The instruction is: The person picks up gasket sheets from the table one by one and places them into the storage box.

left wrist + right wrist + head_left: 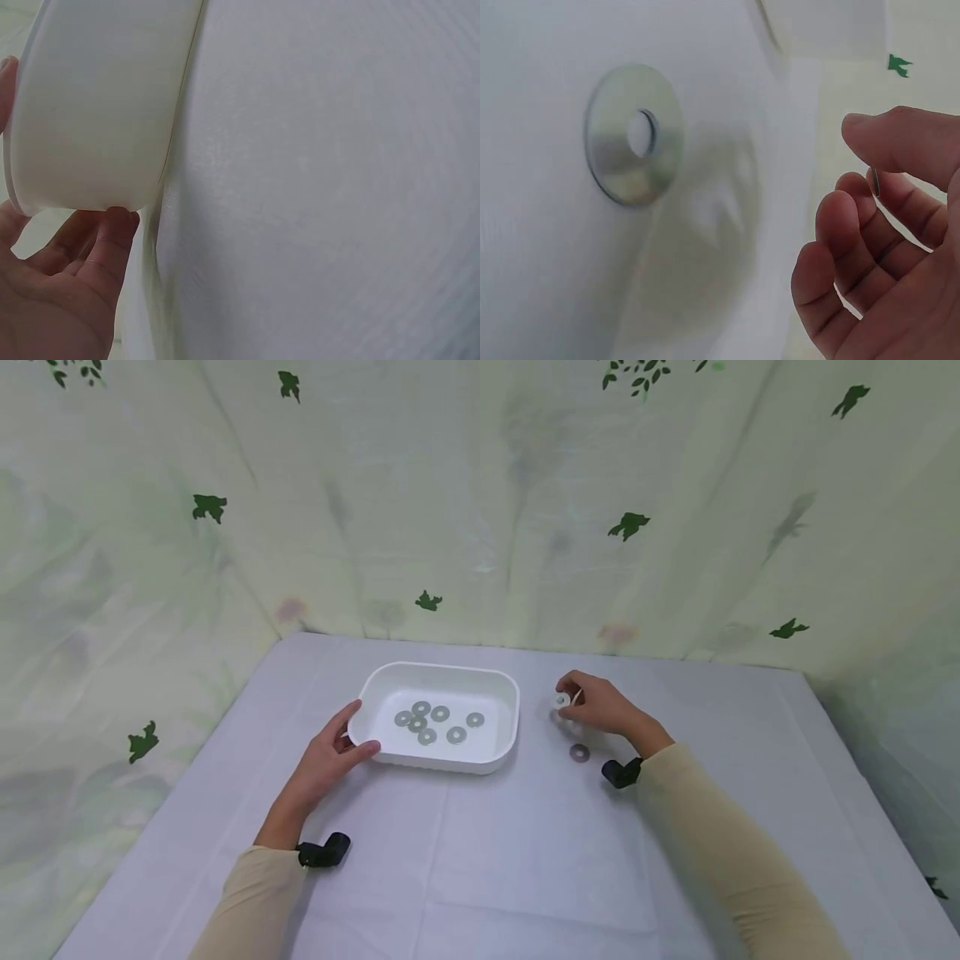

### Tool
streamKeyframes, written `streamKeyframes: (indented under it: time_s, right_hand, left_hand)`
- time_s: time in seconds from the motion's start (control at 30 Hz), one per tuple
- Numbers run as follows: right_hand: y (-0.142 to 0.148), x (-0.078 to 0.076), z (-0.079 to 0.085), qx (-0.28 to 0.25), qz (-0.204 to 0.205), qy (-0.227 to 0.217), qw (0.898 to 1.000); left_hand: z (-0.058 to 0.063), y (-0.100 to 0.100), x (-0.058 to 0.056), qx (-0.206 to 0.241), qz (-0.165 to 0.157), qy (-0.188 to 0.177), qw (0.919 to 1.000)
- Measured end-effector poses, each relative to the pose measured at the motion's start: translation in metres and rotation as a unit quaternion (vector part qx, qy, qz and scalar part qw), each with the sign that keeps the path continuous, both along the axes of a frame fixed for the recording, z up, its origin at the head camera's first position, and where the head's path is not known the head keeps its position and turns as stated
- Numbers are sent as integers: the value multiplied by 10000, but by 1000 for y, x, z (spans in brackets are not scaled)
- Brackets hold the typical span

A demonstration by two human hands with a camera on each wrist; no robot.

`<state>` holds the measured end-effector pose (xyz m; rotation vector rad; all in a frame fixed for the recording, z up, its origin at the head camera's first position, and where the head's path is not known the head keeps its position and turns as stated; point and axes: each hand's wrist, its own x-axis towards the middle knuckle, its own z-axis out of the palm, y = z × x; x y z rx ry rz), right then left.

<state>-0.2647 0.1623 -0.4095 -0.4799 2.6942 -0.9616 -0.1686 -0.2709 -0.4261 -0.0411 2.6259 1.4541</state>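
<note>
A white rectangular tray (pixel 431 763) with rounded corners stands on the table, with several flat grey metal washers (pixel 449 737) lying in it, some overlapping. My left hand (pixel 324 768) grips the tray's left end, thumb at the near rim and fingers against the end wall; the left wrist view shows fingertips touching that wall. To the right of the tray, my right hand (pixel 600 703) pinches one washer (pixel 557 705) between thumb and index finger, above the cloth. Edge-on, this washer (pixel 876 182) shows in the right wrist view. Below that hand, another washer (pixel 572 753) lies flat on the table.
A white cloth (pixel 480 860) covers the table. Behind and at the sides hangs a pale curtain (pixel 465 510) with green leaf prints. Each wrist wears a small black camera, one on the left (pixel 324 850) and one on the right (pixel 622 772).
</note>
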Motion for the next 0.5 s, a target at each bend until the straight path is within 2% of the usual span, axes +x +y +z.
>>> streamKeyframes:
  time_s: [0.27,0.5]
  right_hand:
    - [18,4,22,-252,107,453,9986]
    - [36,0,28,-157,-78,443,9989]
  left_hand:
    - [3,1,1,-15,33,-12,10000]
    - [1,1,2,-47,45,-21,10000]
